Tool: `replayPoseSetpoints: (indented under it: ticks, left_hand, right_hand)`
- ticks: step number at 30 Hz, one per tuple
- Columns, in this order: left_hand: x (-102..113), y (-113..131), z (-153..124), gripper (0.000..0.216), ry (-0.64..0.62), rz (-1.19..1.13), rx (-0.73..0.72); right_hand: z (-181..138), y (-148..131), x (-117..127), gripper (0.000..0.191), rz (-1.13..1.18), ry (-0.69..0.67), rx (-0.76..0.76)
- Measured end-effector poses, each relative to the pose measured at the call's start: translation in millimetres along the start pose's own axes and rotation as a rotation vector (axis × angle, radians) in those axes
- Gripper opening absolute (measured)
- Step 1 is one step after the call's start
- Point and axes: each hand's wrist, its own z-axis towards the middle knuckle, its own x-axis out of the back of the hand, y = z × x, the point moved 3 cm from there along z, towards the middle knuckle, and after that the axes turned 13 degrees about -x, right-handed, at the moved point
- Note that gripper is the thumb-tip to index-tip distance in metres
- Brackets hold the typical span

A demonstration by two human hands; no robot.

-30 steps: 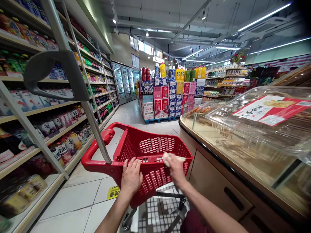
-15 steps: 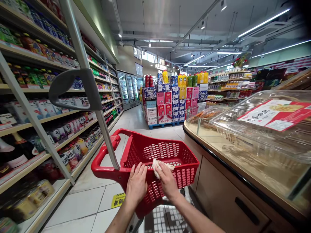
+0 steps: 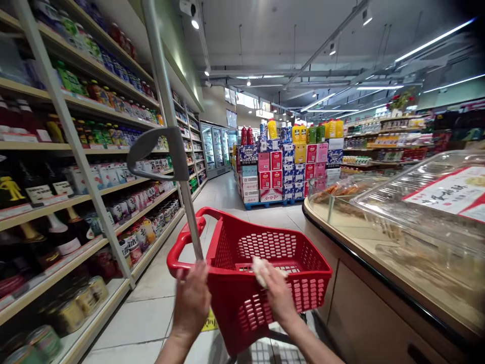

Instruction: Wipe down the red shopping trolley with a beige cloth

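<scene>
My right hand (image 3: 281, 298) holds a white cloth (image 3: 259, 269) under its fingertips at the near rim of a red cart (image 3: 237, 290). Beside a steel pole (image 3: 165, 91), my left hand (image 3: 191, 303) blurs; from here I cannot tell its fingers' grip. A worktop (image 3: 341, 230) stands right of both.

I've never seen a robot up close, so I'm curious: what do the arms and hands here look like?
These are a person's. The left hand and right hand wear no gloves. No sleeve shows on the left forearm or right forearm, nor any watch, bracelet or cable. Both hands are somewhat blurred, so rings can't be ruled out.
</scene>
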Motion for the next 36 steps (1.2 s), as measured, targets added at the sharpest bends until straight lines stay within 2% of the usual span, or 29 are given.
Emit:
replayPoseSetpoints:
  ticks: [2, 3, 5, 8, 10, 12, 15, 17, 19, 20, 23, 28, 30, 33, 36]
  left_hand:
    - [11.5, -26.1, -5.6, 0.054, -0.039, 0.047, 0.156]
    - [13.9, -34.7, -7.1, 0.055, -0.085, 0.041, 0.202]
    - [13.1, -42.1, -7.9, 0.059, -0.172, -0.006, 0.211]
    - [7.5, -42.0, -8.4, 0.065, -0.202, -0.056, 0.209]
    - [4.3, -40.4, -9.1, 0.067, -0.200, -0.083, 0.204]
    - [3.4, -39.9, -9.6, 0.067, -0.182, -0.096, 0.211]
    - [5.0, -40.3, -9.0, 0.063, -0.141, -0.110, 0.214]
    - [6.2, -40.8, -8.6, 0.062, -0.120, -0.130, 0.207]
    - [6.4, -41.3, -8.6, 0.062, -0.115, -0.154, 0.204]
    - [6.3, -41.6, -8.8, 0.062, -0.115, -0.163, 0.208]
    - [6.2, -41.4, -9.0, 0.062, -0.120, -0.191, 0.227]
    - [6.6, -41.2, -6.4, 0.062, -0.135, -0.242, 0.244]
    - [6.2, -43.4, -5.7, 0.061, -0.129, -0.258, 0.247]
    - [7.2, -48.1, -6.6, 0.060, -0.079, -0.303, 0.248]
    - [14.9, -47.1, -10.6, 0.056, 0.051, -0.462, 0.334]
  right_hand:
    - [1.4, 4.7, 1.2, 0.056, -0.005, 0.039, -0.086]
    - [0.5, -2.1, -3.4, 0.057, 0.009, 0.032, -0.099]
    - [-2.6, -35.4, -19.0, 0.059, 0.070, -0.036, -0.035]
    - [7.5, -108.7, -27.8, 0.054, 0.185, -0.095, 0.171]
    - [37.2, -153.8, -12.6, 0.050, 0.279, -0.079, 0.285]
    - [81.6, -189.1, 12.2, 0.046, 0.357, 0.020, 0.362]
    - [132.1, -218.1, 30.4, 0.041, 0.273, 0.087, 0.549]
    - [129.8, -214.0, 19.8, 0.041, 0.163, -0.034, 0.715]
    - [102.3, -192.7, 1.2, 0.042, 0.073, -0.211, 0.831]
    - [87.2, -179.6, -6.4, 0.041, 0.046, -0.269, 0.826]
    - [65.5, -156.6, -14.3, 0.040, 0.004, -0.323, 0.752]
    - [84.2, -164.1, -2.4, 0.035, 0.116, -0.226, 0.606]
    - [63.0, -155.3, -6.4, 0.035, 0.141, -0.281, 0.569]
    - [9.3, -134.2, -14.5, 0.033, 0.191, -0.342, 0.453]
    - [-16.6, -127.7, -8.6, 0.029, 0.417, -0.347, 0.177]
